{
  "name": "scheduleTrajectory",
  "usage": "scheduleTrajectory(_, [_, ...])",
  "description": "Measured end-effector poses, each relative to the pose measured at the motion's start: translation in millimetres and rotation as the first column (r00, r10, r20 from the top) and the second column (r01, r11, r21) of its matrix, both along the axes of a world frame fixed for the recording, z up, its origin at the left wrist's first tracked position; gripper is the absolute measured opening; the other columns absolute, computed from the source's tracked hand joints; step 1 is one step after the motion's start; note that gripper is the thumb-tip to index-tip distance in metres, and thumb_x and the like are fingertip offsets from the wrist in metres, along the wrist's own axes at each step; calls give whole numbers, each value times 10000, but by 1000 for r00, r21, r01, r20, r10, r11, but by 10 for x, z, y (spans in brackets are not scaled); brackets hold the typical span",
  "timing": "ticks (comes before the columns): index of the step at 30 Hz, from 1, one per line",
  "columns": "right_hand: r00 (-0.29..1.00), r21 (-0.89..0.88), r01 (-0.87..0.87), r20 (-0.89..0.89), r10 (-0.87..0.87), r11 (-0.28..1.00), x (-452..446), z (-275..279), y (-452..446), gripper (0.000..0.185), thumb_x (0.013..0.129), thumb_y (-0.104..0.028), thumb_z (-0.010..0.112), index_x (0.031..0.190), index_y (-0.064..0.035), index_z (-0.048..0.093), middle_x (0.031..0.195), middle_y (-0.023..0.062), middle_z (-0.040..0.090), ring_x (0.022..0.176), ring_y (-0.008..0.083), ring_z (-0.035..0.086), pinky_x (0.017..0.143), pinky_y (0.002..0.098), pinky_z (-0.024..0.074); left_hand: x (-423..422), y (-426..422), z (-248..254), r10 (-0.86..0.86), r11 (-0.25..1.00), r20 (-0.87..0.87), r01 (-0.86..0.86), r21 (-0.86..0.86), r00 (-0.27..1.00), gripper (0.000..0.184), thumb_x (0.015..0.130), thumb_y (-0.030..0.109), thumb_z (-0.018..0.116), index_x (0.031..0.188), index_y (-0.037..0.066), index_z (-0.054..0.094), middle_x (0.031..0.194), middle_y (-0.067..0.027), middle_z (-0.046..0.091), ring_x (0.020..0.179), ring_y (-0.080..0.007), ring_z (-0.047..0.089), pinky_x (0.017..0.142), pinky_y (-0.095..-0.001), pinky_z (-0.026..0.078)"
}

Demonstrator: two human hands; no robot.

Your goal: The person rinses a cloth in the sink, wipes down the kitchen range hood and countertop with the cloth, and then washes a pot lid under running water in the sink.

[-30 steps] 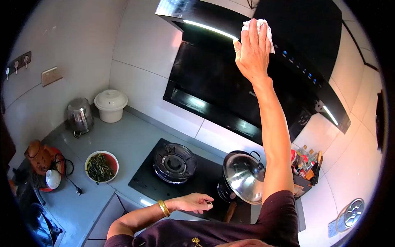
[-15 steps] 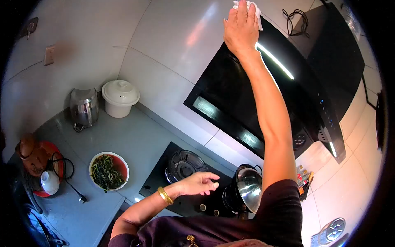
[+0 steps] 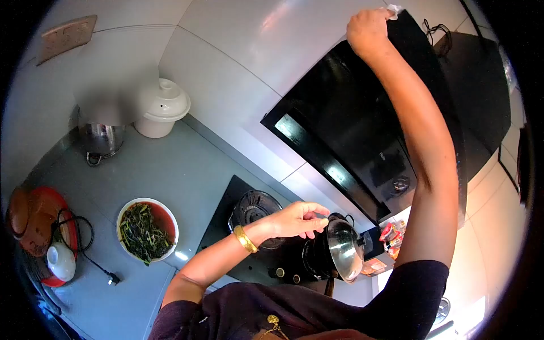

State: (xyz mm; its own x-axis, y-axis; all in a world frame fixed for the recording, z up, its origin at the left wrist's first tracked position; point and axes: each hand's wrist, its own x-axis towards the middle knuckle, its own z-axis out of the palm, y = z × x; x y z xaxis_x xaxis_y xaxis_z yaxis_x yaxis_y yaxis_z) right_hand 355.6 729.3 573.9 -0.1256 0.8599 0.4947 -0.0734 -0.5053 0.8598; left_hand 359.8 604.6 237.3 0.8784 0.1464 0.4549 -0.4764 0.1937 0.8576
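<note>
My right hand (image 3: 369, 33) is raised at the top, closed on a crumpled white tissue (image 3: 395, 10) against the upper edge of the black range hood (image 3: 351, 107). Only a small bit of the tissue shows past my fingers. My left hand (image 3: 300, 220), a gold bangle at its wrist, hovers over the black gas stove (image 3: 224, 229) with nothing in it, its fingers loosely bent and apart. Beyond its fingertips stands a dark wok (image 3: 317, 255) under a shiny metal lid (image 3: 344, 252). The bare burner (image 3: 255, 209) lies behind my left wrist.
On the grey counter (image 3: 170, 170) stand a bowl of leafy greens (image 3: 144, 229), a white lidded pot (image 3: 161, 107) and a metal canister (image 3: 105, 137), partly blurred over. At far left, a red tray (image 3: 54, 201) lies near a black plug cord (image 3: 93, 255). Packets (image 3: 391, 235) sit beyond the wok.
My right hand has slid right along the hood's edge with the tissue, its fingers now curled instead of stretched. My left hand has risen toward the wok lid. The hood's light strips no longer show.
</note>
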Motion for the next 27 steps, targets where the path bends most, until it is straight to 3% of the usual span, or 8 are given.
scheduleTrajectory(2, [975,61,37,217,-49,997,229,-60,204,275,814,-192,517,1029,-91,656,1067,155,615,1022,428,543,795,630,387,21,136,10,-6,1000,47,7,-18,999,459,897,299,538,1247,20,439,924,-79,612,731,-90,570,619,-216,477])
scheduleTrajectory(6, [994,48,31,100,-36,998,455,18,541,301,815,-186,512,1059,-63,637,1112,169,594,1041,433,526,810,636,372,-13,372,78,15,1000,78,-14,-22,997,459,896,304,536,1242,18,443,914,-83,616,725,-91,575,608,-214,476])
scheduleTrajectory(9, [990,74,134,-43,-131,988,428,15,723,319,807,-197,526,1077,-59,626,1124,173,586,1051,421,523,803,630,371,-20,556,72,31,999,69,-30,-21,997,462,893,310,538,1240,20,446,914,-84,617,725,-96,578,608,-218,477])
scheduleTrajectory(16, [980,172,166,-141,-142,971,850,-46,1258,553,896,-504,359,1118,-62,604,1159,212,551,1155,407,434,887,541,365,-96,959,-132,80,990,-19,-82,-113,997,478,881,319,554,1240,22,448,925,-91,616,738,-108,583,624,-229,483])
scheduleTrajectory(19, [981,114,133,-156,-114,985,1072,-109,1435,560,890,-516,363,1122,-67,603,1176,194,544,1163,376,428,894,535,369,-219,1170,-190,194,973,-37,-197,-118,980,440,890,291,544,1233,30,454,921,-84,618,731,-119,591,633,-233,488])
scheduleTrajectory(20, [998,145,64,-27,-61,987,1204,-172,1497,556,891,-521,360,1087,-73,625,1143,151,575,1083,334,500,902,516,375,-252,1236,-209,218,965,-49,-223,-138,975,430,891,289,545,1228,36,459,914,-79,618,726,-116,591,632,-230,485])
scheduleTrajectory(23, [975,40,153,-168,-144,987,1234,-249,1633,557,889,-525,363,1062,-72,636,1102,146,598,1057,313,536,896,509,386,-304,1388,-279,262,947,-79,-272,-171,962,401,892,295,549,1206,54,481,890,-57,618,721,-103,587,620,-214,471])
scheduleTrajectory(27, [968,-2,99,-232,-97,995,1503,-430,1890,577,882,-547,350,1048,-78,643,1070,142,616,1041,314,561,876,507,412,-276,1493,-413,277,941,-69,-285,-181,958,434,883,322,559,1182,14,494,882,-89,616,708,-133,593,604,-237,478])
